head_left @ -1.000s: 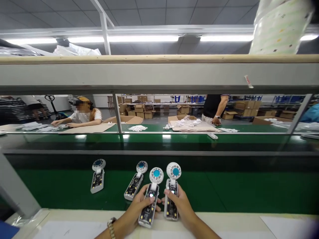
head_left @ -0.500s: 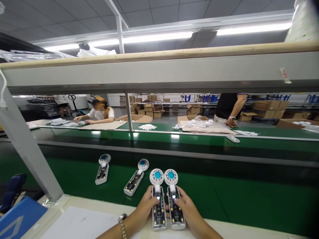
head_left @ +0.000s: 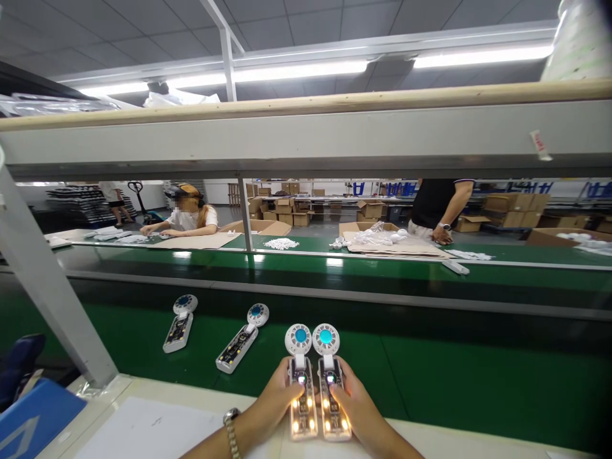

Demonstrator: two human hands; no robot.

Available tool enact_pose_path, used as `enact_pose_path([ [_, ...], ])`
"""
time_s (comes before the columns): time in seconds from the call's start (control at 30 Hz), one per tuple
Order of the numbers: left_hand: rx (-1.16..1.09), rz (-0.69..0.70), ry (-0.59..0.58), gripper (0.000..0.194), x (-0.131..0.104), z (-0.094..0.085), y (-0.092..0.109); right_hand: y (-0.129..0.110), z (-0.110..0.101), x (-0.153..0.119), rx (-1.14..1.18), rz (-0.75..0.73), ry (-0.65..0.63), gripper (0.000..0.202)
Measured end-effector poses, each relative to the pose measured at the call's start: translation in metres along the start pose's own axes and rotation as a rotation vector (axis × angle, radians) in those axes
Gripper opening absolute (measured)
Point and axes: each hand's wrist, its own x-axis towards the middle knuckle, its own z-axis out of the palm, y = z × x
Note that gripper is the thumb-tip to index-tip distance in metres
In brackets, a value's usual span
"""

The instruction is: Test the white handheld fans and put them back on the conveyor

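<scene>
Two white handheld devices with round, fan-like heads and blue centres stand side by side before me. Their clear fronts show circuit boards, with yellow-orange lights lit in the lower parts. My left hand (head_left: 276, 398) is closed around the left fan-like device (head_left: 299, 341), thumb pressed on its front near a small glowing display. Likewise, my right hand (head_left: 359, 401) grips the right fan-like device (head_left: 326, 340), its thumb on the front. The fingers behind both bodies are mostly hidden. Two similar devices, one nearer (head_left: 238, 349) and one farther (head_left: 178, 331), lie unlit on the green belt to the left.
The green conveyor belt (head_left: 454, 376) runs across beyond the pale bench edge (head_left: 119, 408). A grey post (head_left: 52, 287) rises at left, with a shelf beam (head_left: 306, 137) overhead. Across the belt are a seated person (head_left: 189, 220), a standing person (head_left: 437, 207) and white parts (head_left: 281, 243).
The yellow-orange lights in both held devices have come on. The two devices on the belt have shifted left. Both hands keep their grip in nearly the same place.
</scene>
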Motion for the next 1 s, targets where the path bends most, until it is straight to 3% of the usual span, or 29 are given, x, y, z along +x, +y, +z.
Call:
enact_pose_path([
  [0.37,-0.010,0.053,-0.074,0.047,-0.004,0.001,0.004,-0.001,0.000,-0.002,-0.018,-0.069,-0.083,0.053],
  [0.53,0.023,0.084,-0.052,0.051,-0.001,-0.001,0.000,-0.005,0.002,-0.003,-0.003,-0.103,-0.101,0.052],
  [1.0,0.031,0.088,0.009,0.047,0.004,0.001,-0.004,-0.001,0.001,0.001,0.104,0.023,0.004,0.061],
])
